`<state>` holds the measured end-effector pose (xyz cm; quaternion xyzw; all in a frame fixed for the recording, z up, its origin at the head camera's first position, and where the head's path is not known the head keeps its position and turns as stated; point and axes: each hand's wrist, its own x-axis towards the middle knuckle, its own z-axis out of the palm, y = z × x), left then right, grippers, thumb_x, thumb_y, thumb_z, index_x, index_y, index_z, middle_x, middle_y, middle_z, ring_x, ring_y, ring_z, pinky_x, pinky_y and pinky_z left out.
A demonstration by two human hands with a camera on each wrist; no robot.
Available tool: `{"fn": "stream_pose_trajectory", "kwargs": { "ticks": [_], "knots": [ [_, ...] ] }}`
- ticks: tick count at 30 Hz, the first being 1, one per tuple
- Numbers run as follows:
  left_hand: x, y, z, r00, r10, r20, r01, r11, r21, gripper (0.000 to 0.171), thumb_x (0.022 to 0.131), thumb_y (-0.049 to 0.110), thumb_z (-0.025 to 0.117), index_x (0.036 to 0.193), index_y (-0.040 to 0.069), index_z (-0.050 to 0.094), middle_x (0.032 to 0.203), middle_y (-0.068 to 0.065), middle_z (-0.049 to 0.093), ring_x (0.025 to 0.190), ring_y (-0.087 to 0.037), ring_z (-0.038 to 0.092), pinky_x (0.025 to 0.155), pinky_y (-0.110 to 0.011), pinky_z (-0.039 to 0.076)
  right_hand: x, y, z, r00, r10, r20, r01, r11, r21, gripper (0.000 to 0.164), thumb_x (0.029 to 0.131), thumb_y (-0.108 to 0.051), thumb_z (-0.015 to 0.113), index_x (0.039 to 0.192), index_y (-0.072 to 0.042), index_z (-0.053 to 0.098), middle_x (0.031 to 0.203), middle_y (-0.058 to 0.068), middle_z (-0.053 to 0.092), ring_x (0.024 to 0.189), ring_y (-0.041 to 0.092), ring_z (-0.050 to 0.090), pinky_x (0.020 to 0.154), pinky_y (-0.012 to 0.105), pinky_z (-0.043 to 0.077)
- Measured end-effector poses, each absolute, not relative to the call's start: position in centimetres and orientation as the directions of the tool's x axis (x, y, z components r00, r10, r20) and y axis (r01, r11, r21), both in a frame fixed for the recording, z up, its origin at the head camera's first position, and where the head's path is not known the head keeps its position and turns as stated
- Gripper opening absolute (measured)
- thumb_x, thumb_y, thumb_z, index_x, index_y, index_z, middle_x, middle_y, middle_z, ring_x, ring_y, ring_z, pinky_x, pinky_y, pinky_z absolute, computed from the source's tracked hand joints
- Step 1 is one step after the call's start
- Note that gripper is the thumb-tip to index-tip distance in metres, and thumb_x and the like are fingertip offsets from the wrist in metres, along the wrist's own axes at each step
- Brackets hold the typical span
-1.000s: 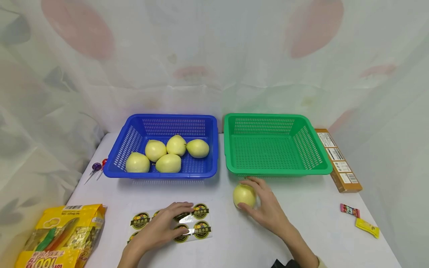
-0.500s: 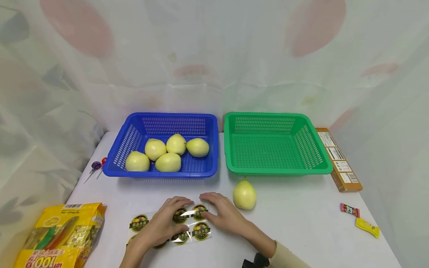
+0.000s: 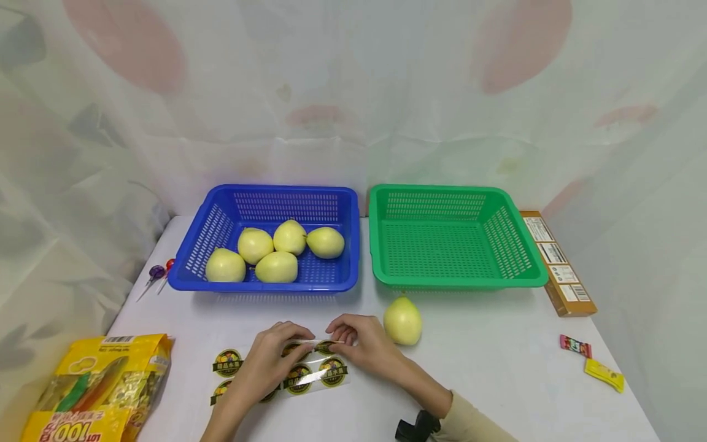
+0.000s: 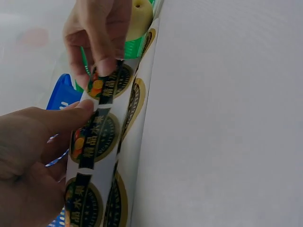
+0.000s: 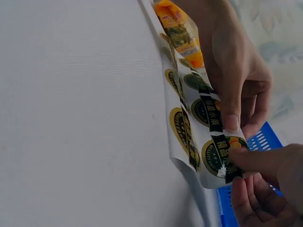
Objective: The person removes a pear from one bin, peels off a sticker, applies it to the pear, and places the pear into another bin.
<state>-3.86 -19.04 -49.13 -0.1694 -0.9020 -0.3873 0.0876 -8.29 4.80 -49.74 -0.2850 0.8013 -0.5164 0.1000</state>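
A sheet of round black-and-gold fruit stickers point(image 3: 316, 382) lies on the white table, its far edge lifted and bent upward. My left hand point(image 3: 267, 362) pinches that raised edge between thumb and fingers, as the left wrist view shows on the sticker sheet point(image 4: 97, 156). Close beside it, my right hand point(image 3: 369, 347) pinches the sheet's far right corner, thumb on a printed sticker point(image 5: 215, 158). The sticker there looks stuck to the sheet. A pale yellow pear point(image 3: 402, 321) stands upright just beyond my right hand, stem up.
Behind are a blue basket point(image 3: 265, 287) with several pears and a green basket point(image 3: 458, 282). A yellow snack bag point(image 3: 105, 380) and lollipops point(image 3: 157, 272) lie left. On the right are a brown box point(image 3: 560, 264) and two small wrapped candies point(image 3: 604, 374).
My right hand has let go of the pear and moved left to the sticker sheet. Both hands now pinch the sheet's far edge, which has risen and bent.
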Motion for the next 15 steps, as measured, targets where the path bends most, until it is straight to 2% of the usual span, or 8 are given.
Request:
{"fn": "stream_pose_trajectory", "kwargs": {
  "ticks": [3,8,15],
  "knots": [
    [-3.9,-18.9,-48.9,-0.909,0.236,0.343,0.411,0.632,0.657,0.019,0.088,0.007,0.088,0.099,0.02,0.081,0.092,0.011,0.08,0.088,-0.002,0.072,0.075,-0.024,0.064,-8.3,5.1,-49.1,-0.799,-0.576,0.174,-0.4,0.292,-0.869,0.018,0.091,-0.008,0.088,0.106,-0.004,0.079,0.088,0.008,0.079,0.076,-0.006,0.064,0.069,0.019,0.063],
    [-3.8,-18.6,-48.2,-0.905,0.252,0.341,0.422,0.619,0.662,0.013,0.092,0.008,0.085,0.098,0.019,0.082,0.091,0.005,0.081,0.087,-0.002,0.07,0.074,-0.023,0.062,-8.4,5.4,-48.5,-0.761,-0.603,0.237,-0.486,0.289,-0.825,0.01,0.094,-0.017,0.086,0.099,-0.009,0.083,0.084,0.003,0.081,0.074,-0.008,0.064,0.068,0.015,0.062],
    [-3.9,-18.2,-47.8,-0.94,0.23,0.252,0.341,0.603,0.721,0.013,0.095,0.008,0.083,0.1,0.019,0.083,0.092,0.012,0.081,0.085,0.001,0.071,0.073,-0.022,0.062,-8.4,5.7,-48.8,-0.701,-0.587,0.406,-0.64,0.267,-0.72,0.009,0.096,-0.013,0.083,0.104,-0.011,0.083,0.102,0.004,0.084,0.084,0.005,0.076,0.072,0.011,0.061]
  ]
}}
